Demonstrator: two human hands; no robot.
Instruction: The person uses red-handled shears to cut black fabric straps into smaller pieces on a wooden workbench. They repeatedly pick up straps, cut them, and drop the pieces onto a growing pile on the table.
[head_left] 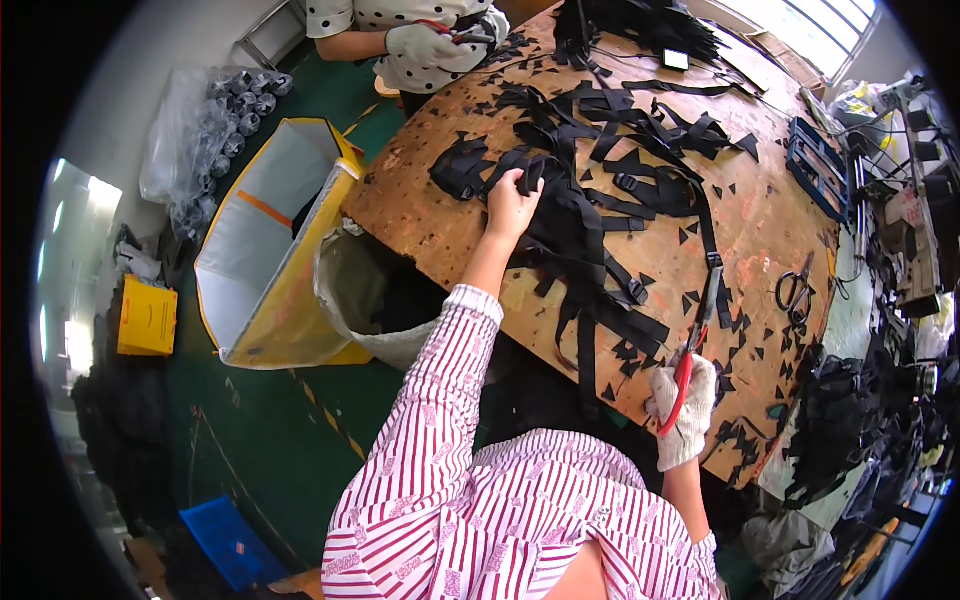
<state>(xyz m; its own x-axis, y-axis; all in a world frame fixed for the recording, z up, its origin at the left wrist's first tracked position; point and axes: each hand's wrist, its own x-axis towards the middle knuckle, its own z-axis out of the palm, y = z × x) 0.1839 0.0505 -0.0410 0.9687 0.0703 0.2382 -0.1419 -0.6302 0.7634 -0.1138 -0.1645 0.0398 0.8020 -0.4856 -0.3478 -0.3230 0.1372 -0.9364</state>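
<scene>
My bare left hand [513, 205] is closed on a piece of black webbing strap [530, 175] over a tangled pile of straps and buckles [575, 240] on the wooden table [760, 230]. My right hand [680, 415], in a knitted white glove, grips red-handled scissors [682, 385] low at the right; their long blades point up toward a strap with a buckle [712, 260]. Small black triangular offcuts [690, 300] lie scattered around both hands.
A co-worker's gloved hand [420, 45] holds a red-and-black tool at the top. A yellow bag [295, 335] and a sack [350, 295] stand left of the table. Black-handled scissors [793, 290] and a blue tray [815, 170] lie at the right. A blue bin [225, 540] is lower left.
</scene>
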